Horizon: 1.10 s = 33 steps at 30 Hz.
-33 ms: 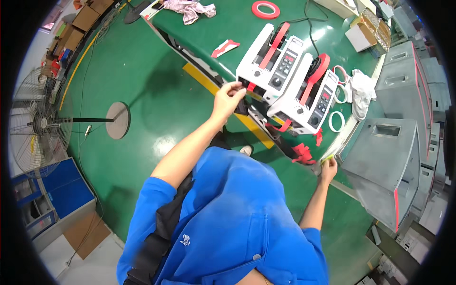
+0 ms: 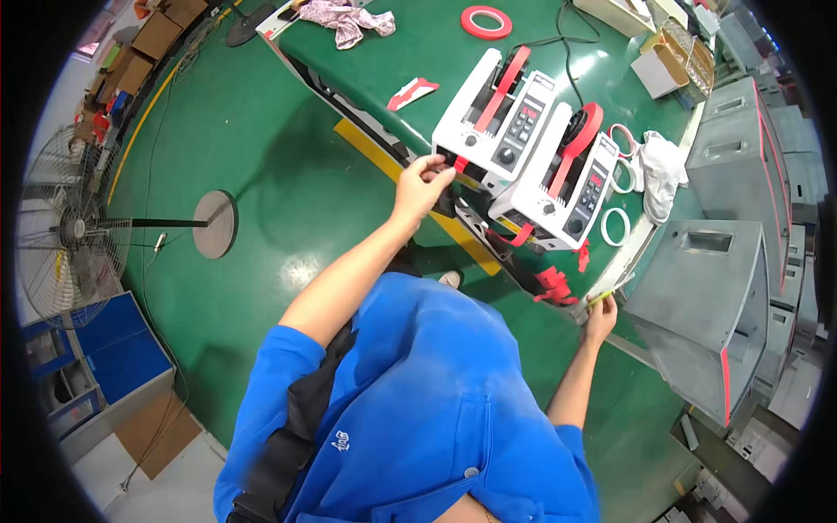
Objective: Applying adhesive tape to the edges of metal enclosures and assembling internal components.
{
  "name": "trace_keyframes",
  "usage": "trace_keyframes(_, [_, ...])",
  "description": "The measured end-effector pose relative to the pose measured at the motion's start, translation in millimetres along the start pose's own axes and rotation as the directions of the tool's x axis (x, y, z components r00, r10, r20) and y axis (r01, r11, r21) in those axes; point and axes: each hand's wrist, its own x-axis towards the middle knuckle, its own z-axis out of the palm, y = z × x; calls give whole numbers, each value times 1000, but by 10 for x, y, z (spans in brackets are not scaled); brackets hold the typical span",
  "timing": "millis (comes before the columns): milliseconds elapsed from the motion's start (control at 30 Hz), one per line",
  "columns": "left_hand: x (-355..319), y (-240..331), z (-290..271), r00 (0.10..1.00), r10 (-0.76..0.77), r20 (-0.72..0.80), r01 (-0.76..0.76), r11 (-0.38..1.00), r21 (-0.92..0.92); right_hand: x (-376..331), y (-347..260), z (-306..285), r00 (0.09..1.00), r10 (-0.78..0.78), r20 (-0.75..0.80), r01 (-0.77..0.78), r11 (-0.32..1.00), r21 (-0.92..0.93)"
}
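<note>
Two white tape dispensers, the left one (image 2: pixel 497 131) and the right one (image 2: pixel 562 187), stand side by side at the table corner, each loaded with red tape. At the front slot of the left dispenser, my left hand (image 2: pixel 418 190) has thumb and forefinger closed on the end of the short red tape strip (image 2: pixel 461 163). A longer red strip (image 2: pixel 523 234) curls out of the right dispenser. Close to the table's corner, my right hand (image 2: pixel 600 321) is closed round a slim yellow-green tool (image 2: pixel 602 297); its kind is unclear.
Torn red tape pieces (image 2: pixel 554 286) lie at the table corner. White rings (image 2: pixel 615 227), a white glove (image 2: pixel 660 174), a red tape roll (image 2: pixel 486 23) and a patterned cloth (image 2: pixel 347 21) are on the green table. Grey metal housings (image 2: pixel 697 288) stand right; a fan (image 2: pixel 80 228) stands left.
My left hand has shifted very slightly to the right. In my right hand the yellow-green tool shows more fully and is tilted.
</note>
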Motion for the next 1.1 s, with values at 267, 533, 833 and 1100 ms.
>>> trace_keyframes(267, [-2,-29,103,984,-166,65,172,979,-111,-958,-1274,467,959,-215,183,128,910,395])
trace_keyframes(533, [76,-56,131,985,-173,-8,173,984,40,-1095,-2372,1131,587,-714,383,796,595,-111])
trace_keyframes(833, [97,73,115,900,-421,110,430,822,-374,-671,-2987,2045,295,-631,717,953,146,-265])
trace_keyframes(1100, [95,20,46,909,-387,156,417,854,-312,-530,-2985,2198,319,-526,788,946,123,-301])
